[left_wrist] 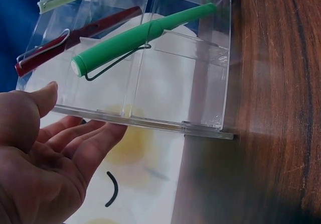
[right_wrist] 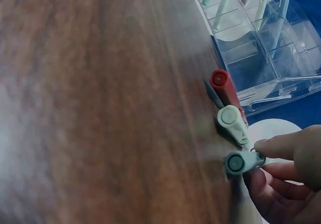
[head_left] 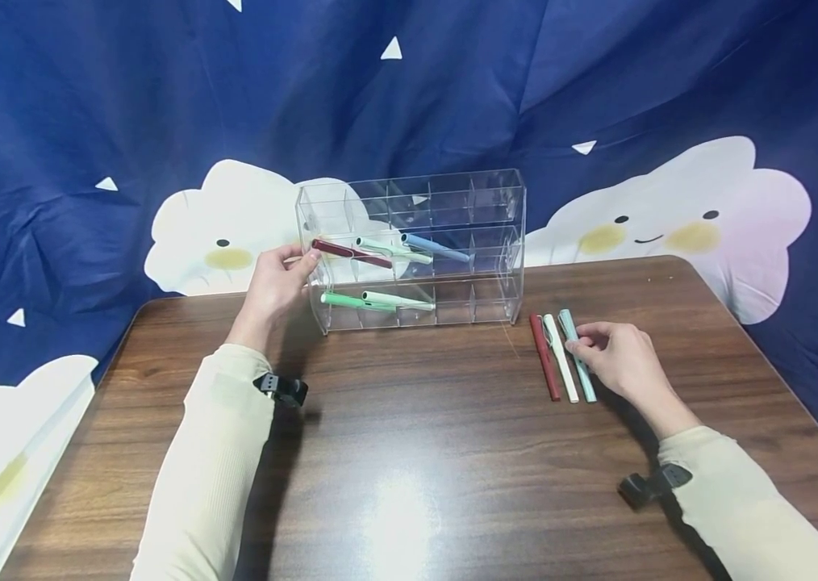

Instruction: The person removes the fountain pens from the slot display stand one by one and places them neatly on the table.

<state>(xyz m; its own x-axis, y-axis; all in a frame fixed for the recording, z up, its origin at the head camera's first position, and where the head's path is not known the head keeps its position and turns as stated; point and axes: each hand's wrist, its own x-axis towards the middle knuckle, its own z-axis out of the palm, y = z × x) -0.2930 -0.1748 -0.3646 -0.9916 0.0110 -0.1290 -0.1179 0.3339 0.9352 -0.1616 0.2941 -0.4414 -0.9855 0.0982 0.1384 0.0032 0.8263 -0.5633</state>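
Note:
A clear acrylic pen organizer stands at the back of the table. My left hand grips its left side wall, the thumb in front and the fingers behind in the left wrist view. In its middle tier lean a dark red pen, a pale green pen and a blue pen. The lower tier holds a bright green pen and a whitish-green pen. To the right, my right hand pinches a light teal pen near its upper end. Beside it lie a white pen and a red pen.
The brown wooden table reflects a bright glare near its front. Behind it hangs a dark blue curtain with cloud prints. A small black camera is strapped to each wrist.

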